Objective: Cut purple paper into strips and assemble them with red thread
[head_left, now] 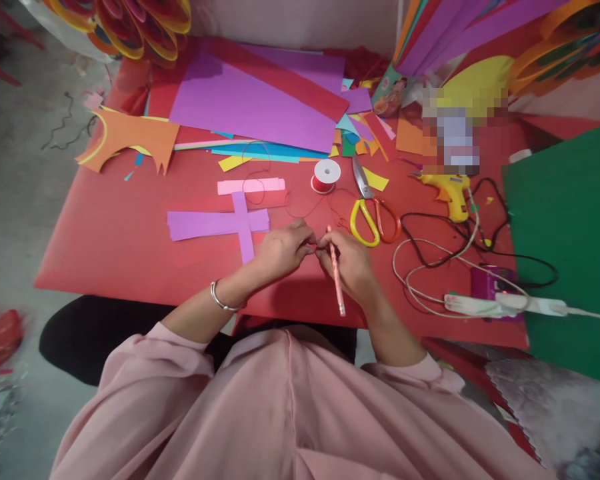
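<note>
My left hand [283,250] and my right hand [347,263] meet over the red sheet [125,247], fingertips almost touching. The right hand grips a pink pencil [337,283] that slants back toward me. The left hand's fingers are pinched together at the pencil's tip, apparently on a thin red thread [305,215] that runs up to a red-and-white spool [326,175]. Just left of my left hand lies a purple paper cross [219,223], with a pink strip [251,186] above it.
Yellow-and-orange scissors [371,210] lie right of the spool. A yellow glue gun [450,193], tangled cables and a white power strip [500,305] sit to the right beside a green sheet [575,247]. Purple, red and blue paper sheets [255,100] pile at the back.
</note>
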`<action>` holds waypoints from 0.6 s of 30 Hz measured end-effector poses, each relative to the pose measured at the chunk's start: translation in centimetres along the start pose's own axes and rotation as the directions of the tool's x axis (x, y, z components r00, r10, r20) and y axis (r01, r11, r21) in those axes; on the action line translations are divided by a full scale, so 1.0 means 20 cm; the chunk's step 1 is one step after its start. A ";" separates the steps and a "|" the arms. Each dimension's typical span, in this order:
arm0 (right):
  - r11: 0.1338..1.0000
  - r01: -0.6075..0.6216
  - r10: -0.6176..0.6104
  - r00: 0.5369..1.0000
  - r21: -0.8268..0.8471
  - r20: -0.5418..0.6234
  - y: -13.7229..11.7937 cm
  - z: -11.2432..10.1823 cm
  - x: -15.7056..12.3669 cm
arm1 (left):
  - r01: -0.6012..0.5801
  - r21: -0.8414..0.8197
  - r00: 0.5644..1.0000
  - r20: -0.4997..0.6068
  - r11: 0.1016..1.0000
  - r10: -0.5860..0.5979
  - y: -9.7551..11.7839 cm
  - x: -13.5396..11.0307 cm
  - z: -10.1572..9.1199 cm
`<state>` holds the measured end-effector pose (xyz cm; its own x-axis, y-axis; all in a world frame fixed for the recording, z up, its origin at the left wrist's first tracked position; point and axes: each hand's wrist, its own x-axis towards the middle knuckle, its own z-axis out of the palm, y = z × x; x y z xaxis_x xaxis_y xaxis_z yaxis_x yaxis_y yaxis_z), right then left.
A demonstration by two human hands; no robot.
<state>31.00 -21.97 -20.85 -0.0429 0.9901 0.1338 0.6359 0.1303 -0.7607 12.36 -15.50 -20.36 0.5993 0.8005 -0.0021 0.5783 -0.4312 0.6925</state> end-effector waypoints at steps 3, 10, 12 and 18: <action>1.000 0.013 -0.013 1.000 -0.003 -0.003 0.01 0.01 -0.01 | -0.007 -0.069 1.000 0.009 0.998 0.008 0.01 -0.01 -0.01; 0.998 0.035 -0.034 0.999 0.051 -0.014 0.02 -0.02 -0.03 | 0.083 -0.080 0.993 0.086 0.993 -0.076 0.09 -0.01 -0.04; 0.999 0.029 -0.029 0.999 0.036 -0.018 0.01 -0.03 -0.04 | 0.103 -0.058 0.990 0.106 0.993 -0.097 0.11 0.00 -0.05; 0.998 0.030 -0.031 1.000 -0.057 -0.002 -0.02 -0.04 -0.05 | 0.089 0.056 0.985 0.141 0.994 -0.096 0.14 0.02 -0.05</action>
<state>31.47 -23.10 -20.21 -0.0604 0.9855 0.1585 0.6769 0.1571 -0.7191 13.71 -15.99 -17.72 0.6133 0.7713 -0.1702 0.6594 -0.3813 0.6479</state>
